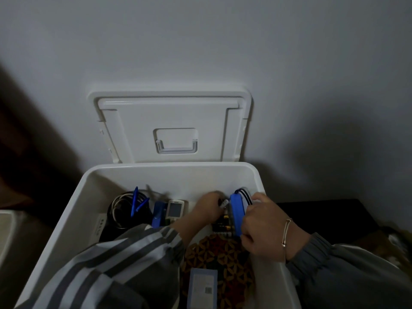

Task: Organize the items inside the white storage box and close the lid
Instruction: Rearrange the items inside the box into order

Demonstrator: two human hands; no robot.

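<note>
The white storage box [169,172] stands open below me, its lid [171,128] leaning upright against the wall behind it. My right hand [260,226] grips a blue battery pack [236,214] with black wires at the box's right side. My left hand [206,208] reaches in beside it, its fingers curled around a small white connector [223,204]. Under the hands lie several batteries [223,226]. A coil of cables [121,208] with blue clips [136,200], a blue case [158,214] and a white remote [175,210] lie on the left.
A brown patterned cloth [220,257] and a pale blue flat pack [202,288] lie at the box's near side. A grey wall rises behind. A dark surface [323,215] lies to the right, a pale bin edge [6,230] to the left.
</note>
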